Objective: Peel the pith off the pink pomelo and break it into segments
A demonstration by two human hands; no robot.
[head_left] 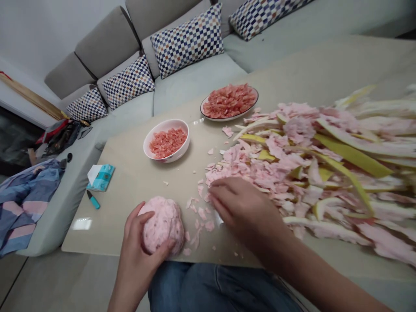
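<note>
A peeled pomelo (pixel 163 225) with pink pith sits near the front edge of the table. My left hand (pixel 143 242) is wrapped round its left side, thumb in front and fingers on top. To the right, my right hand (pixel 237 208) is at the near-left edge of a heap of peel and pith (pixel 276 160). Its fingers are pressed together and point left; whatever they may hold is hidden. Small pink pith scraps (pixel 201 213) lie between the fruit and my right hand.
Beyond the pomelo stand a white bowl (pixel 182 149) and a plate (pixel 208 113), both with red pomelo flesh. A tissue pack (pixel 102 178) and a capped teal-and-black pen-like object (pixel 93 199) lie at the left. A grey sofa (pixel 191 82) borders the table (pixel 130 143).
</note>
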